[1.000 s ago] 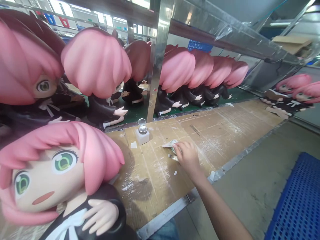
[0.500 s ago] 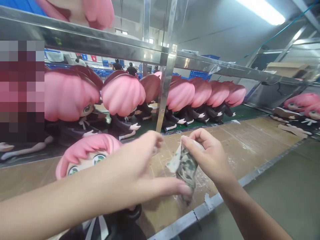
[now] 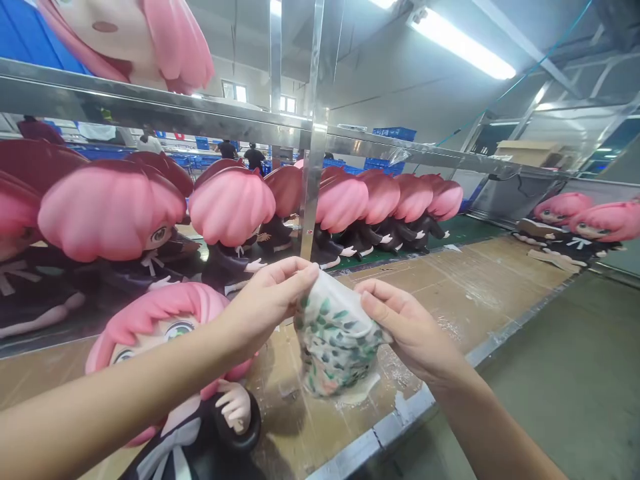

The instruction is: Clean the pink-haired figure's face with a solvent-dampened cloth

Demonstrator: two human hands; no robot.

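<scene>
A white cloth with a green leaf print hangs spread between my two hands, above the cardboard-covered bench. My left hand pinches its upper left corner between thumb and fingers. At the opposite edge, my right hand grips the cloth the same way. The cloth looks doubled, like a sleeve or pouch, though I cannot tell which. Below my left forearm is a pink-haired figure in a black dress with a grey bow, partly hidden by that arm.
Several similar pink-haired figures stand in a row behind a metal post. Two more figures are at the bench's far right end. A metal rail crosses above. The bench's edge runs along the right, beside the floor. People are in the background.
My left hand has moved up and taken hold of the cloth's upper left corner. The cloth, bunched and hanging from my right hand before, is now spread wide. The view has shifted slightly.
</scene>
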